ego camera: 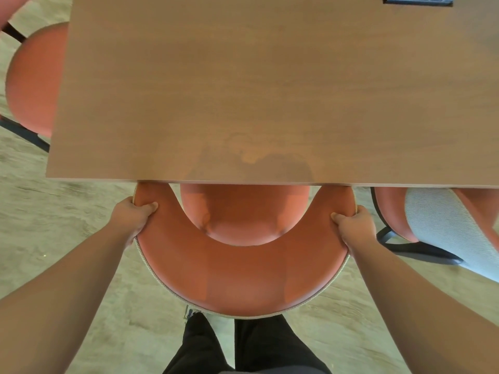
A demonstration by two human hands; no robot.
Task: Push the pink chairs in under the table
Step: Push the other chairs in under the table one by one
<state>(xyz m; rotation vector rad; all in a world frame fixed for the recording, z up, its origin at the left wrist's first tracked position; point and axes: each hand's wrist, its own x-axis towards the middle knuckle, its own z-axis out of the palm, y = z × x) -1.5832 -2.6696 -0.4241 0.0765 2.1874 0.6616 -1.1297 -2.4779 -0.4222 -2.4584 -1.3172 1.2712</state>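
A pink chair [243,276] with a curved backrest stands right below me at the near edge of the brown wooden table [270,90]. Its round seat [243,211] is partly hidden under the tabletop, and the tips of the backrest reach the table's edge. My left hand [133,217] grips the left end of the backrest, thumb on top. My right hand [353,225] grips the right end the same way. A second pink chair [35,79] sits at the table's left side, its seat partly under the top. A third pink chair [397,211] is at the right.
The chair at the right has a pale grey mesh back [442,225] and dark legs [421,252]. A black inset panel [418,0] sits in the tabletop at the far right. My legs in dark trousers [243,346] stand just behind the chair on a beige floor.
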